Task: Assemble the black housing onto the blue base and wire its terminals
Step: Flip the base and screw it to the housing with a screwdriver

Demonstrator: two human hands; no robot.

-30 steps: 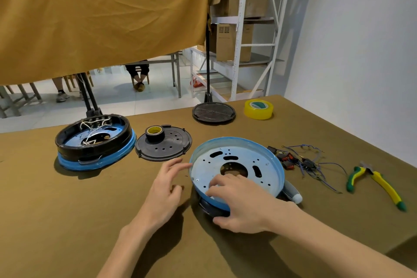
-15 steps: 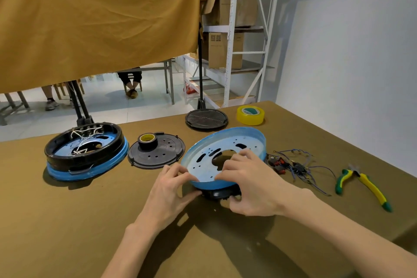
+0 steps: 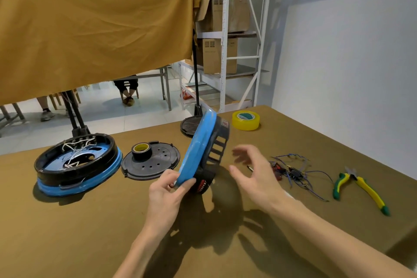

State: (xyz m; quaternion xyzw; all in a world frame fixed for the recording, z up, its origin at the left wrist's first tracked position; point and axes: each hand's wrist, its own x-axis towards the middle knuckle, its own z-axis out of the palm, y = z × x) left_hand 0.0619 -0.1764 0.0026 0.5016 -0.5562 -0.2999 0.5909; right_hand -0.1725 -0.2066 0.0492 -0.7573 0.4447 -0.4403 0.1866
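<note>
- Our left hand (image 3: 168, 189) pinches the lower rim of the blue base (image 3: 198, 149), tilted up on edge above the desk (image 3: 67, 232).
- The black housing (image 3: 216, 149) sits against the base's right side.
- Our right hand (image 3: 252, 171) hovers just beside it, fingers released, grasping nothing.
</note>
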